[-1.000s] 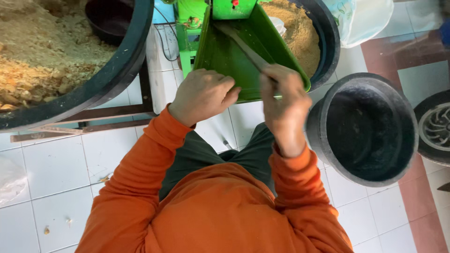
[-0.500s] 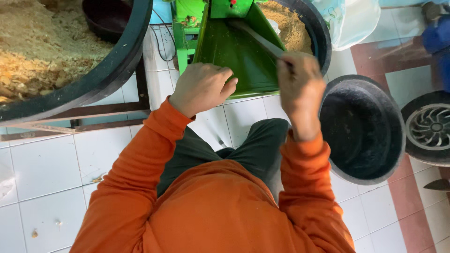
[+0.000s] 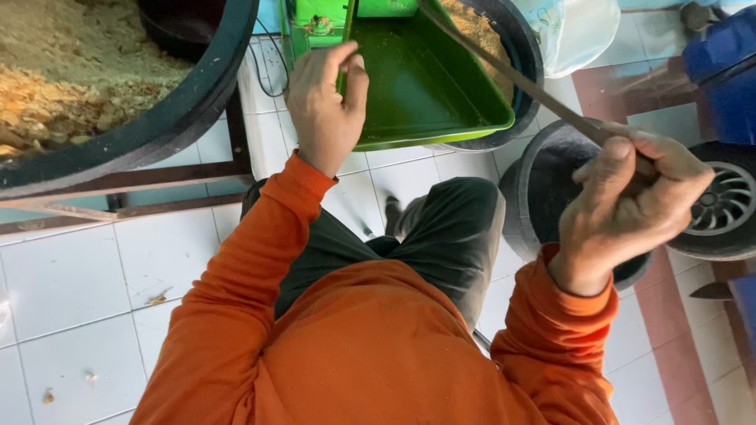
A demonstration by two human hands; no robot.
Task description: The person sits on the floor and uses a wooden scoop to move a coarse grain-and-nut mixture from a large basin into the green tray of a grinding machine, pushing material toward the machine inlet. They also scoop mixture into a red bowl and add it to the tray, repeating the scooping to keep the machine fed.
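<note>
My left hand grips the left rim of a green metal chute on a green machine. My right hand is closed around the end of a long thin wooden stick, raised to the right; the stick slants up and left across the chute. Both arms wear orange sleeves. Below the chute's outlet sits a black tub with tan crumbly material in it.
A large dark basin full of tan crumbly material sits upper left on a metal frame. A black bucket stands right of my knee. Also on the right are a blue object, a wheel and white floor tiles.
My right hand has swung out to the right and down, pulling the stick back along the chute. My left hand has shifted onto the chute's left rim. The view has tilted right.
</note>
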